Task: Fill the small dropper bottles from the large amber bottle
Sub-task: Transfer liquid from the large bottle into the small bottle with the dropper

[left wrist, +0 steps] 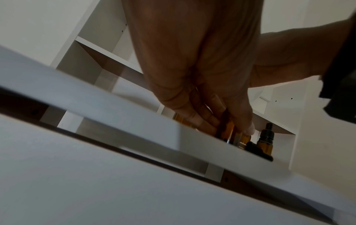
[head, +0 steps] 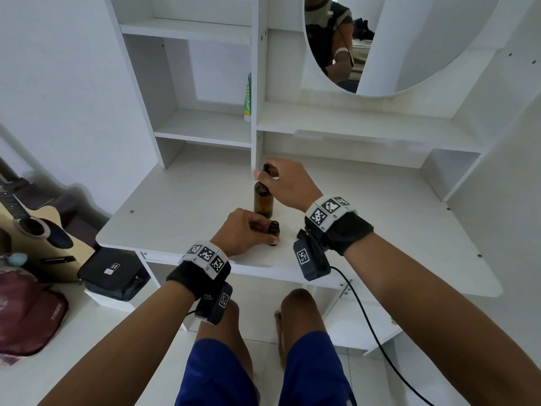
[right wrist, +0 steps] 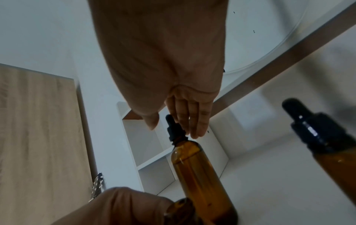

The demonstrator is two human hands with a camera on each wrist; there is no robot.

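The large amber bottle [head: 263, 201] [right wrist: 194, 169] stands upright on the white desk [head: 380, 218], its black dropper cap [head: 266, 167] [right wrist: 173, 129] on its neck. My right hand [head: 282, 183] [right wrist: 181, 115] hovers at that cap; the fingers lie straight against it and the thumb stands a small gap off. My left hand [head: 244, 231] [left wrist: 212, 115] grips a small uncapped amber bottle [head: 274, 231] [left wrist: 229, 130] [right wrist: 179, 210] upright near the desk's front edge. A second small bottle [left wrist: 266, 140] [right wrist: 327, 146] with its dropper cap on stands to the right, hidden in the head view.
A loose black cap [left wrist: 256, 150] lies beside the capped small bottle. White shelves [head: 205, 124] and a divider panel rise just behind the big bottle, with an oval mirror [head: 409, 39] above. A guitar [head: 38, 230] and a black pouch [head: 112, 273] sit to the left.
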